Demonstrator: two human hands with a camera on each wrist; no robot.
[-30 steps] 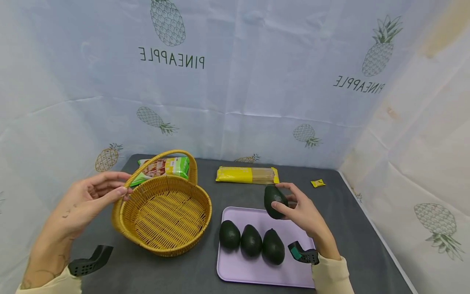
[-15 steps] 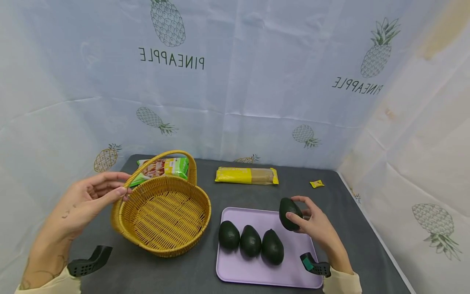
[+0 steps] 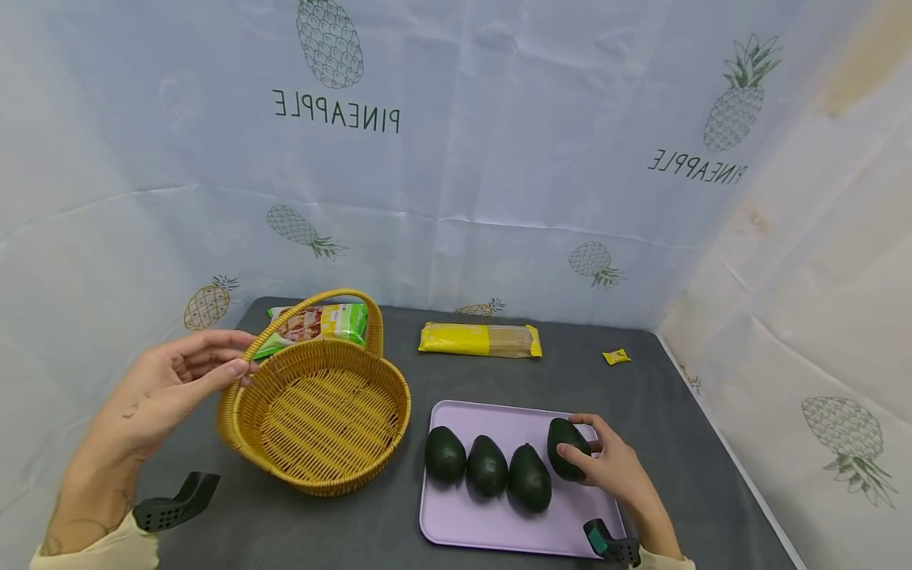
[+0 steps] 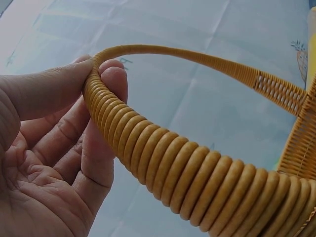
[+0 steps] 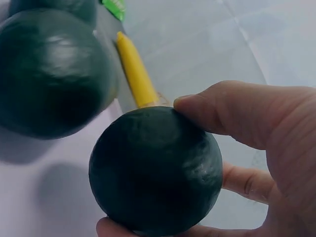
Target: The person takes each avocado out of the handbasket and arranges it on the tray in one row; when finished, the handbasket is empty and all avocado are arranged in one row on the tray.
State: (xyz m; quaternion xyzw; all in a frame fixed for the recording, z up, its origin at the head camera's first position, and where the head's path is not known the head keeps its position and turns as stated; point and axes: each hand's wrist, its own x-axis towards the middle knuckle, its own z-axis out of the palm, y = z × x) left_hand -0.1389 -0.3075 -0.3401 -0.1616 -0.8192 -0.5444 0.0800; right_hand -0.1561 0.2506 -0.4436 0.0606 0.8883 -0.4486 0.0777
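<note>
My left hand [image 3: 178, 380] pinches the handle of a yellow woven basket [image 3: 321, 419], thumb on one side and fingers on the other. In the left wrist view the coiled handle [image 4: 163, 163] passes between thumb and fingertips. On the right, my right hand [image 3: 616, 467] grips a dark green avocado [image 3: 568, 449] over the right part of a lilac tray [image 3: 527, 534]. Thumb and fingers wrap this avocado [image 5: 155, 170] in the right wrist view. Three more avocados lie in a row to its left, the nearest being this avocado [image 3: 530, 479].
Behind the basket lies a green snack bag [image 3: 342, 323], partly hidden by the handle. A yellow packet of noodles [image 3: 477, 340] rests at the back of the dark table [image 3: 385, 522], and a small yellow sachet [image 3: 616, 356] lies farther right. Printed cloth hangs behind and at the sides.
My right hand has carried the avocado right and down, from above the tray's back edge to the right of the row. The left hand has stayed on the basket handle.
</note>
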